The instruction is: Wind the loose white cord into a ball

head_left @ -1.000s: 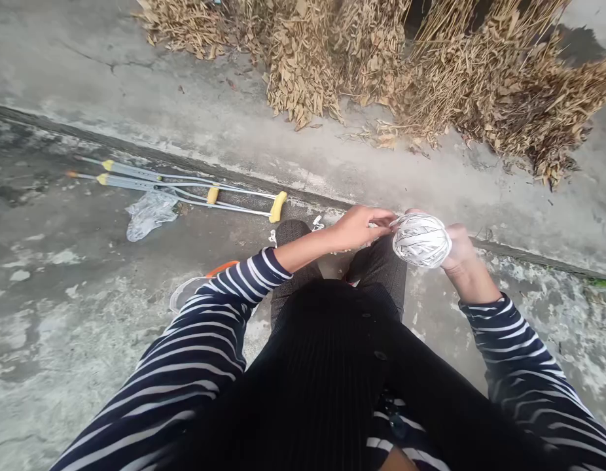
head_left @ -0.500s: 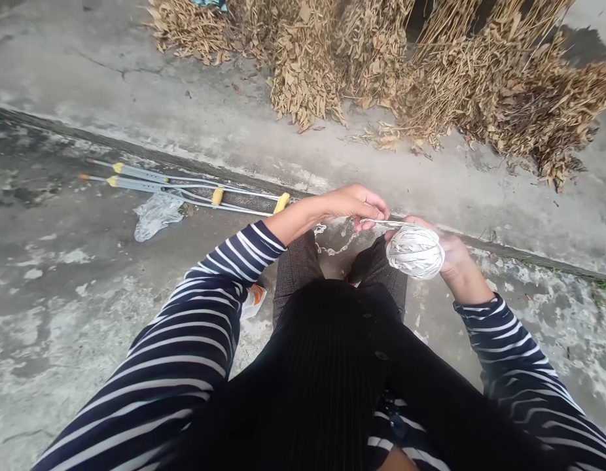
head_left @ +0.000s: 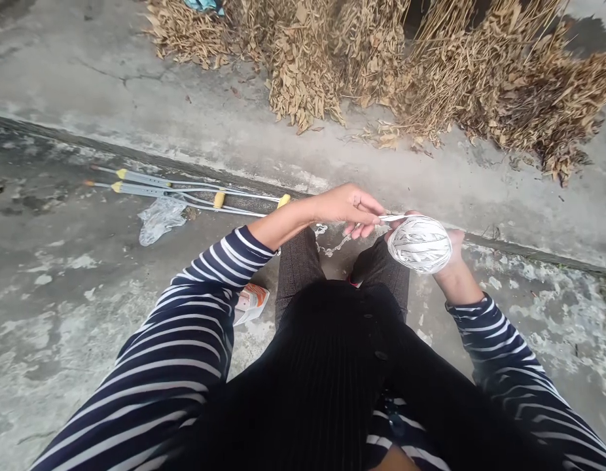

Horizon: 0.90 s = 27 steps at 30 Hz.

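Observation:
My right hand is closed around a ball of white cord, wound with thin dark lines across it. The fingers behind the ball are mostly hidden. Just left of it, my left hand pinches the strand of cord between thumb and forefinger, its other fingers loosely curled. That strand runs taut to the top of the ball. Below my left hand, a loose crinkled length of white cord hangs or lies between my knees; which of the two I cannot tell.
A pair of crutches with yellow grips lies on the concrete at left, beside a crumpled clear plastic bag. Dried leafy stalks lie on the raised concrete ledge ahead. An orange-and-white item is near my left leg.
The ball has turned in my right hand, showing different windings, and sits slightly farther right. My left hand's fingers have spread a little while it still pinches the strand.

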Each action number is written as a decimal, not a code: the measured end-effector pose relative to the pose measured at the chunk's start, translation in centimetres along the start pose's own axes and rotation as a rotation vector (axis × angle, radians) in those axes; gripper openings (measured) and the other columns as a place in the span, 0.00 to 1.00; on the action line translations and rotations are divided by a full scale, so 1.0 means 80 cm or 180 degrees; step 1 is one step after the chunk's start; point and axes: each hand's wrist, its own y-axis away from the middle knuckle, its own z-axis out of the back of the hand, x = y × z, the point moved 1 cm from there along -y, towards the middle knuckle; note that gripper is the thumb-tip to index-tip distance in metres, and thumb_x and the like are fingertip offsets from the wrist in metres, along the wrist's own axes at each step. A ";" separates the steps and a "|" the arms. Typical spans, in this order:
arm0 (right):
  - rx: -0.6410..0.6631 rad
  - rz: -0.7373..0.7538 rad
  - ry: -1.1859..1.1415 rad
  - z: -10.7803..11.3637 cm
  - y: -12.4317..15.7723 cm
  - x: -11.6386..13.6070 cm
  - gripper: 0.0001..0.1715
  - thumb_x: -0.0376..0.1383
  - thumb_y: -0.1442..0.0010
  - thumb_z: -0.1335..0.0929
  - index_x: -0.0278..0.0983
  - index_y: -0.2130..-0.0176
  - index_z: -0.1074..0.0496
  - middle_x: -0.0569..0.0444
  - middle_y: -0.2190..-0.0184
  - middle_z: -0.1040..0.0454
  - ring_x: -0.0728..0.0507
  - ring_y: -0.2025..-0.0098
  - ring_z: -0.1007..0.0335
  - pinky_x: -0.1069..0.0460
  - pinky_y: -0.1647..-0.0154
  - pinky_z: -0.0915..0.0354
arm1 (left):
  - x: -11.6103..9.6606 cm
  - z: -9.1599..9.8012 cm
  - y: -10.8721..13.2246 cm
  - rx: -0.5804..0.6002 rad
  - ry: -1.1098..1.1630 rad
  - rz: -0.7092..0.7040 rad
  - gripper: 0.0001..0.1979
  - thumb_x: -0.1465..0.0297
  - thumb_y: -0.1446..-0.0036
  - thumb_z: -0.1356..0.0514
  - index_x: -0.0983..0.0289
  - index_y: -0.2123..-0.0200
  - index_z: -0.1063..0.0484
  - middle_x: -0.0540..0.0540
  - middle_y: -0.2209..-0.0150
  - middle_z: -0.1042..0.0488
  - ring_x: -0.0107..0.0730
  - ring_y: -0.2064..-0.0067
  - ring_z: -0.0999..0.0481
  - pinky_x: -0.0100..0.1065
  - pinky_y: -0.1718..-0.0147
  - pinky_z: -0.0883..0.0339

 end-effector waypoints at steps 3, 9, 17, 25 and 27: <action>0.0139 0.0010 0.0062 0.011 -0.001 -0.002 0.36 0.46 0.63 0.25 0.42 0.52 0.27 0.48 0.53 0.19 0.31 0.51 0.22 0.36 0.47 0.26 | 0.006 0.005 0.008 -0.0093 -0.0057 0.0049 0.10 0.65 0.40 0.32 0.68 0.66 0.18 0.56 0.72 0.20 0.24 0.76 0.24 0.26 0.75 0.33; 0.0186 -0.0022 0.0001 0.020 0.000 -0.004 0.39 0.43 0.62 0.25 0.43 0.48 0.27 0.50 0.52 0.18 0.33 0.49 0.22 0.37 0.43 0.27 | 0.034 0.038 0.004 -0.0324 -0.0253 0.0078 0.08 0.68 0.42 0.34 0.68 0.71 0.20 0.56 0.73 0.20 0.23 0.75 0.24 0.25 0.74 0.34; 0.0266 0.0405 0.0481 -0.011 -0.001 0.017 0.41 0.46 0.61 0.22 0.43 0.48 0.29 0.46 0.43 0.23 0.30 0.42 0.25 0.33 0.36 0.31 | 0.042 0.052 -0.033 -0.0074 -0.0183 0.0002 0.12 0.65 0.41 0.35 0.68 0.73 0.21 0.59 0.70 0.19 0.28 0.71 0.21 0.27 0.71 0.32; -0.0127 0.1076 0.1060 -0.045 0.008 0.078 0.37 0.41 0.62 0.20 0.42 0.51 0.24 0.49 0.51 0.19 0.29 0.39 0.26 0.37 0.39 0.27 | 0.053 0.023 -0.036 0.0358 0.1124 0.0068 0.20 0.57 0.45 0.27 0.66 0.75 0.27 0.54 0.80 0.29 0.26 0.80 0.31 0.28 0.79 0.37; -0.0119 0.1197 0.1192 -0.051 0.006 0.085 0.41 0.43 0.63 0.19 0.43 0.48 0.21 0.51 0.53 0.18 0.30 0.43 0.22 0.39 0.41 0.24 | 0.053 0.015 -0.036 0.0535 0.1291 -0.0007 0.23 0.54 0.45 0.27 0.66 0.75 0.28 0.54 0.81 0.29 0.26 0.81 0.32 0.28 0.80 0.38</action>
